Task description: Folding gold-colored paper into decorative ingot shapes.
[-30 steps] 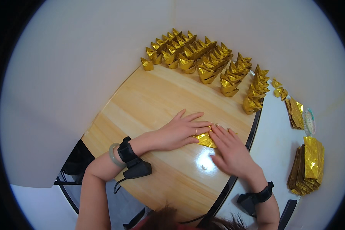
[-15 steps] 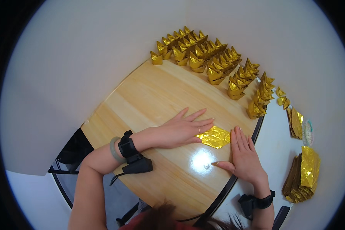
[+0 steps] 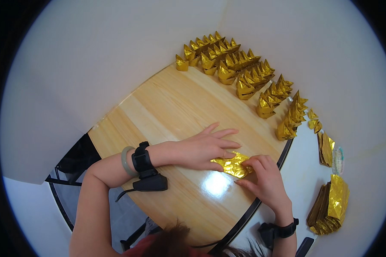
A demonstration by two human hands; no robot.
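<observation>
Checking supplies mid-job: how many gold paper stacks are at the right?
2: a thick stack on the white surface, and a thinner stack beyond it, farther from the person.

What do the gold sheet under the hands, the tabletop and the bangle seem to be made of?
Sheet: probably foil or foil-faced paper, shiny gold; it shows creases and sharp glints.
Tabletop: wood or wood-look laminate, glossy; it shows pale grain and a bright reflection.
Bangle: smooth, pale grey-green; perhaps stone, glass or plastic, the look leaves it open.
</observation>
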